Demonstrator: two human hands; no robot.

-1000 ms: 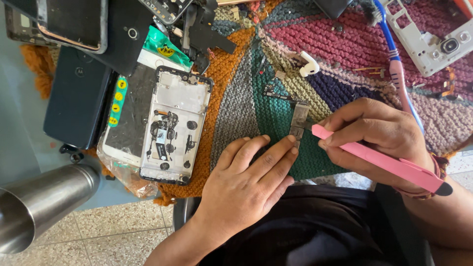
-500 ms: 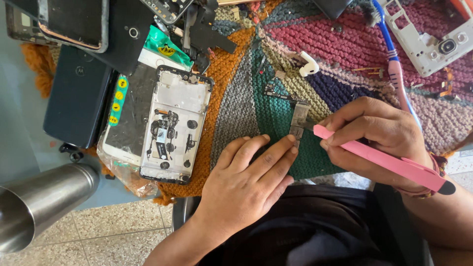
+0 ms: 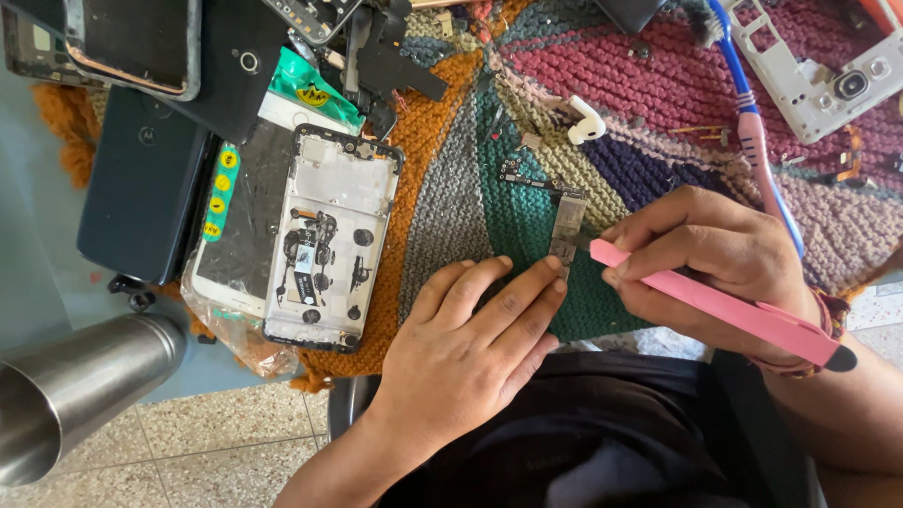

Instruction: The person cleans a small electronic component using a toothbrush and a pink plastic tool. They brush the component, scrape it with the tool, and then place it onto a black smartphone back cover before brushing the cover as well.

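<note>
Pink tool (image 3: 715, 306) gripped in right hand (image 3: 715, 263); left hand (image 3: 470, 348), flat and empty, pins board (image 3: 567, 226) near desk's front edge; keep pressure steady.

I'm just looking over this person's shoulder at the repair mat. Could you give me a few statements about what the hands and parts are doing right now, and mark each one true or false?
1. The right hand holds a pink tool. True.
2. The left hand is lifting the opened phone frame. False: it lies flat on the knitted mat, fingertips at a small circuit board; the frame lies apart, untouched.
3. The pink tool's tip meets the small circuit board. True.
4. The white earbud sits inside the phone frame. False: it lies on the mat, above the board.
5. A metal cylinder shows at lower left. True.
</note>
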